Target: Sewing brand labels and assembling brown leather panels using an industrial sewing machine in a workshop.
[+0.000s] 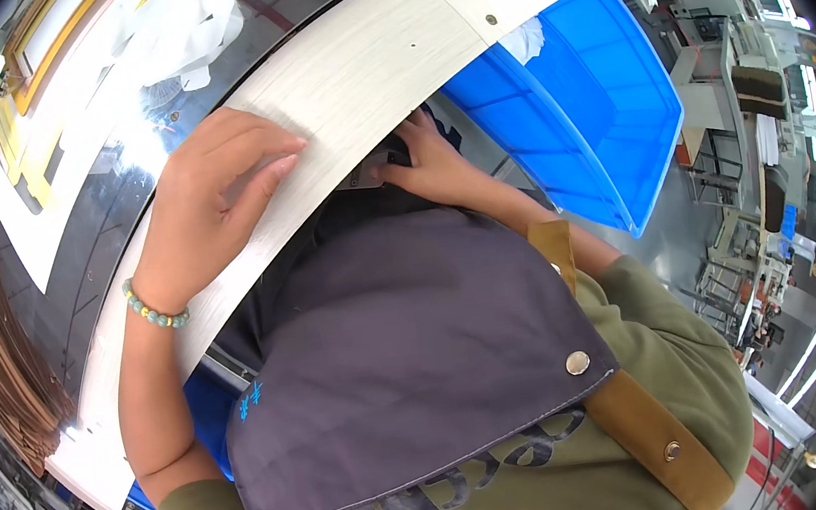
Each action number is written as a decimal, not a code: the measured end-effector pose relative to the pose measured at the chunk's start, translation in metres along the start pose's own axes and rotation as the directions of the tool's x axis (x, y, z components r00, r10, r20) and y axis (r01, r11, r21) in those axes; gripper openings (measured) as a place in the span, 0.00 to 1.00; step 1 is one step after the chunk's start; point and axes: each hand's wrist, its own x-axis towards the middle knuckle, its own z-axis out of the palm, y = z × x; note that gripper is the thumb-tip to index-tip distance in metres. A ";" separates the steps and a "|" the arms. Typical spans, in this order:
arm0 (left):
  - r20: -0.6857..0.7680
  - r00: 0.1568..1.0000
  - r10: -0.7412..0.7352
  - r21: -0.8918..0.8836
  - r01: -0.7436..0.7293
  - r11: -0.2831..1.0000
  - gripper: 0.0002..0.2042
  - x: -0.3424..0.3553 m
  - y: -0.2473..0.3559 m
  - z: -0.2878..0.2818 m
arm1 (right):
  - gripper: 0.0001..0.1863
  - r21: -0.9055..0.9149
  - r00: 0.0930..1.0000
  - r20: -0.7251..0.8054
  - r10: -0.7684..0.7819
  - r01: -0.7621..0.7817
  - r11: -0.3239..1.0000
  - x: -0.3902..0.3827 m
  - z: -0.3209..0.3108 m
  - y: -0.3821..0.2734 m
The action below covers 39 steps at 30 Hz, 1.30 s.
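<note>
My left hand (220, 191), with a beaded bracelet (155, 309) at the wrist, hovers over or rests on the pale worktable edge (349, 90). Its fingers are loosely curled, thumb tip and fingertips slightly apart, and nothing shows between them. Below the table's near edge, my right hand (430, 164) reaches in against a dark item with a greyish metallic part (366, 173). The thumb lies across that item while the other fingertips are partly hidden by the tabletop. A dark grey apron (406, 326) covers my front, just below the right hand.
A blue plastic bin (600, 82) stands right of the table, with some white material (525, 40) inside. White crumpled sheets (191, 28) lie on the glossy dark surface at far left. A stack of brown strips (1, 352) sits at the left, and yellow-edged frames (53, 54) behind.
</note>
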 end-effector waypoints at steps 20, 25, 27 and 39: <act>-0.001 0.999 0.040 0.072 -0.040 0.997 0.09 -0.006 -0.007 0.002 | 0.35 0.300 0.999 -0.044 0.017 -0.003 0.954 0.010 0.012 0.016; -0.045 0.992 0.120 0.134 -0.113 0.984 0.08 0.005 0.009 -0.003 | 0.22 0.169 0.940 -0.122 -0.320 0.337 0.926 -0.018 -0.031 0.005; -0.094 0.924 0.370 0.327 -0.323 0.888 0.12 0.003 0.028 -0.011 | 0.17 0.017 0.883 -0.090 -0.460 0.463 0.886 -0.021 -0.040 0.003; -0.311 0.517 0.797 0.622 -0.524 0.582 0.18 -0.044 0.110 -0.048 | 0.12 -0.373 0.793 0.227 -0.566 0.607 0.702 -0.010 -0.049 -0.006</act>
